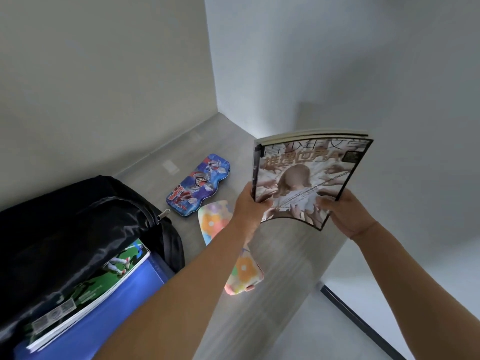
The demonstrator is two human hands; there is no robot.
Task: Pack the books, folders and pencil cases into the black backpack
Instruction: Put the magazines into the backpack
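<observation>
A black backpack [65, 216] lies open at the lower left of the grey table. A green-covered book [85, 289] and a blue folder [135, 294] stick out of its mouth. Both hands hold a magazine-like book [306, 175] upright above the table, cover toward me. My left hand [249, 206] grips its lower left corner and my right hand [345, 214] grips its lower right edge. A blue cartoon tin pencil case [198, 184] lies flat beside the backpack. A pastel flowered soft pencil case [228, 245] lies nearer to me, partly hidden under my left forearm.
The grey table [285, 268] sits in a corner between two pale walls [130, 74]. Its right edge drops off to a light floor [389, 268] with a dark strip [363, 323]. A backpack zipper pull [163, 213] hangs near the tin case.
</observation>
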